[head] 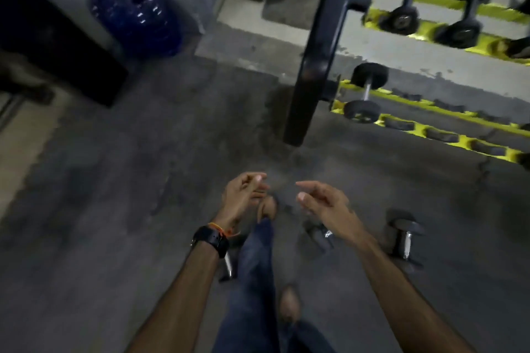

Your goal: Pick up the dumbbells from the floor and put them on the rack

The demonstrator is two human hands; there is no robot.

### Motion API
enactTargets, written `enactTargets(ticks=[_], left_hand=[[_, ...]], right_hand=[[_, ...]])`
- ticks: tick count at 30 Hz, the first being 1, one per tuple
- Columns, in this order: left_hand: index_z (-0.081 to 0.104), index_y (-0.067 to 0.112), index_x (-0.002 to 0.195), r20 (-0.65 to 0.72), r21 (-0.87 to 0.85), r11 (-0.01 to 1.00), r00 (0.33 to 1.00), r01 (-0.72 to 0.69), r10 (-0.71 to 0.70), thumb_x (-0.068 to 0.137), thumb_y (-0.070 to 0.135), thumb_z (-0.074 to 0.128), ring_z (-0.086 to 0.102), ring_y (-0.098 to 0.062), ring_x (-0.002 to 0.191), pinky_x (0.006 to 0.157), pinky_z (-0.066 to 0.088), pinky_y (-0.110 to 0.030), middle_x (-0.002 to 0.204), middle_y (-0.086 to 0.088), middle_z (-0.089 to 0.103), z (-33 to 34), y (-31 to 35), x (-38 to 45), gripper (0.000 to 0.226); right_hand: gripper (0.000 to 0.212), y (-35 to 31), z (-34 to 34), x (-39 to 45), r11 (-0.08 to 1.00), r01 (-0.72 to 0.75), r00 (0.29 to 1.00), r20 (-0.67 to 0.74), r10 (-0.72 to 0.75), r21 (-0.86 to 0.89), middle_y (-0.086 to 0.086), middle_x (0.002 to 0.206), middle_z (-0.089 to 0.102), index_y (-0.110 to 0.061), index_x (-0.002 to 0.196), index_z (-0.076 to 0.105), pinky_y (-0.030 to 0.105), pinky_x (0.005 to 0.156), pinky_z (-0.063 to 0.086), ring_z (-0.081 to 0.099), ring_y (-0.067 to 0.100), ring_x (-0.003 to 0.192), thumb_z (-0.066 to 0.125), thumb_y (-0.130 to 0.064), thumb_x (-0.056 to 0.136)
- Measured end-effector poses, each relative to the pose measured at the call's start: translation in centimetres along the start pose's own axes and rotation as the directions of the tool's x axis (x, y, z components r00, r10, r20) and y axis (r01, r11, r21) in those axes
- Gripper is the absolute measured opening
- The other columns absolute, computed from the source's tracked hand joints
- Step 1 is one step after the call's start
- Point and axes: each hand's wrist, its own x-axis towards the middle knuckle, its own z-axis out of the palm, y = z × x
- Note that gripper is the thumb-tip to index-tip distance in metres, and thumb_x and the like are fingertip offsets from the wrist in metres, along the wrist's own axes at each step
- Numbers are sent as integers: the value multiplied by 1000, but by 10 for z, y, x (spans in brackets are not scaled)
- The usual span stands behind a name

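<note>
Both hands hang empty in front of me above the dark floor. My left hand (243, 195) has loosely curled fingers and holds nothing. My right hand (324, 199) is relaxed with fingers half extended. A black dumbbell (405, 241) with a chrome handle lies on the floor to the right of my right forearm. A second dumbbell (321, 233) lies partly hidden under my right wrist. A third dumbbell (228, 264) shows beside my left wrist, mostly hidden. The rack (447, 120) with yellow rails stands at the upper right and holds a small dumbbell (365, 93) on its lower rail.
The rack's black end post (318, 49) stands ahead of my hands. Two more dumbbells (404, 0) rest on the upper yellow rail. Blue water jugs (137, 14) and a dark cabinet (51, 34) stand at the upper left. My jeans and bare feet (268, 208) are below my hands.
</note>
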Motion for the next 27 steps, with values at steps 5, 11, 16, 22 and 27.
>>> enactTargets(ticks=[5, 11, 16, 22, 27], left_hand=[[72, 17, 117, -138, -114, 991, 986, 75, -90, 110, 23, 54, 73, -18, 84, 71, 57, -22, 97, -2, 80, -45, -138, -117, 20], [71, 17, 112, -234, -231, 959, 948, 162, -217, 110, 20, 54, 72, -18, 79, 66, 57, -20, 96, -6, 78, -79, -242, -215, 18], [72, 25, 105, -294, -263, 953, 929, 149, -226, 110, 22, 54, 74, -12, 77, 71, 57, -24, 86, 5, 81, -110, -300, -240, 18], [74, 26, 109, -355, -319, 942, 910, 99, -216, 108, 27, 58, 74, -15, 84, 74, 55, -27, 94, -2, 82, -174, -386, -232, 16], [75, 26, 113, -351, -291, 956, 925, 43, -148, 106, 29, 61, 76, -16, 90, 83, 59, -34, 100, -3, 82, -227, -477, -176, 16]], right_hand=[[22, 73, 64, -70, 993, -10, 987, 160, 28, -113, 0, 98, 82, -42, 117, 76, 38, 84, 64, 78, 16, 87, 76, -32, 98], [24, 126, 130, -147, 982, -115, 959, 241, 148, -149, -1, 91, 82, -40, 110, 77, 29, 74, 59, 75, 9, 76, 74, -19, 100], [19, 165, 209, -172, 963, -197, 914, 319, 249, -186, -5, 85, 80, -28, 112, 73, 20, 65, 57, 72, 6, 70, 70, -12, 102], [13, 242, 324, -141, 915, -272, 861, 348, 370, -299, -4, 83, 80, -29, 107, 74, 18, 61, 55, 71, 8, 69, 69, -18, 102], [14, 361, 416, -73, 871, -325, 855, 279, 438, -369, -7, 78, 79, -31, 98, 75, 22, 65, 54, 70, 9, 68, 71, -18, 99]])
